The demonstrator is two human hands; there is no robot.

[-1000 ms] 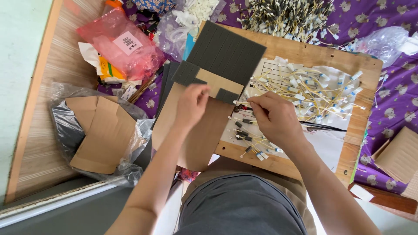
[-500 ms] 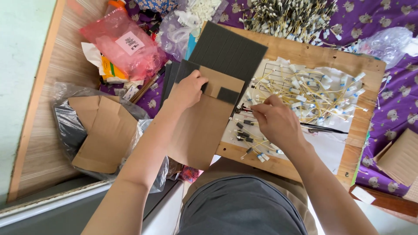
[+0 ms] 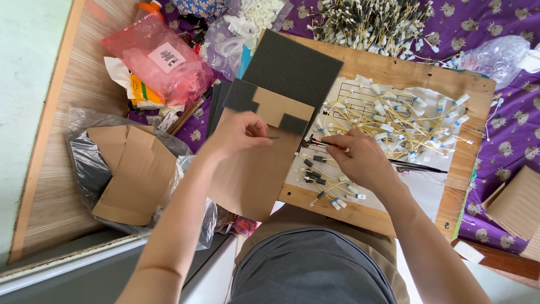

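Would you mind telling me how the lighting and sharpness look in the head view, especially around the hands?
Head view: soft, even daylight, with only faint shadows under the left hand and right hand; both hands are sharp, with no motion blur; mild glare on the pink plastic bag and clear bag; slight wide-angle bending at the wooden board edges.

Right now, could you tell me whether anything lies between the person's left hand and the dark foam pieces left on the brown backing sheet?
Nothing visible does. The left hand rests on the brown backing sheet, fingertips beside the small dark foam piece. The right hand stays over the wooden board.
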